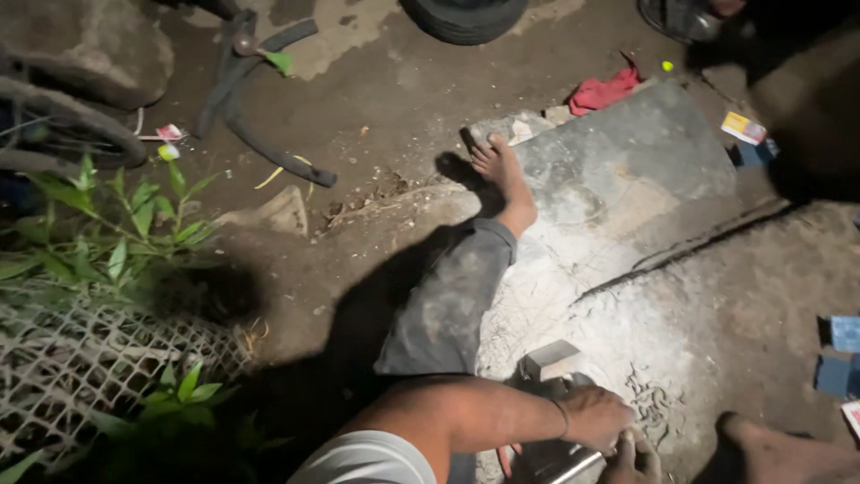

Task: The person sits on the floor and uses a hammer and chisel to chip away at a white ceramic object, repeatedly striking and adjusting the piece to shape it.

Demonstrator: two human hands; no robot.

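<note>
I sit on the ground with my left leg [452,296] stretched out in grey trousers, its bare foot [503,170] on a stone slab [636,143]. My left hand [596,417], a thin band on its wrist, presses down on a dark metal object [537,457] at the bottom edge. Just right of it, my right hand [634,459] is closed around a shiny metal bar [573,466]; most of this hand is cut off by the frame. A small grey metal block [551,358] lies just beyond the hands on dusty white concrete. My other bare foot [770,453] is at the lower right.
Wire mesh [90,358] and green plants [116,233] fill the left side. A bicycle wheel [63,125] is at far left, a tyre [466,18] at the top, and a strip of black rubber tube [260,116] lies between them. A red cloth [605,90], a small carton [743,128] and blue boxes [842,354] are on the right.
</note>
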